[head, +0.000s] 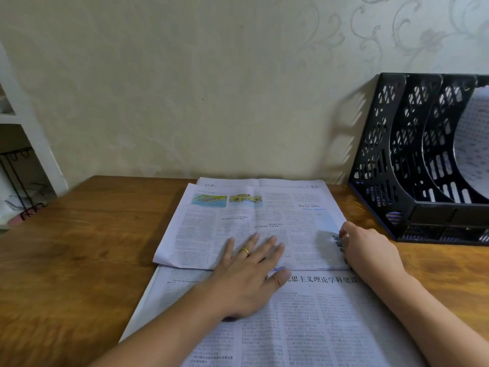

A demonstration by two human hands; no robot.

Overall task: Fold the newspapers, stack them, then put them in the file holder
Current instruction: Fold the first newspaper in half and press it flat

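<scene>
A folded newspaper (238,226) with two small colour pictures lies on the far half of a larger open newspaper (304,321) spread on the wooden table (79,260). My left hand (251,268), wearing a gold ring, presses flat with straight fingers on the folded paper's near edge. My right hand (367,247) has its fingers curled at that paper's right edge, pinching it. The black mesh file holder (402,160) stands at the right against the wall, with paper in its far-right slot.
A wallpapered wall (211,88) runs right behind the table. At the far left stands a white shelf unit (31,128) with a black wire rack (18,178) beside it. Bare wood lies to the left of the papers.
</scene>
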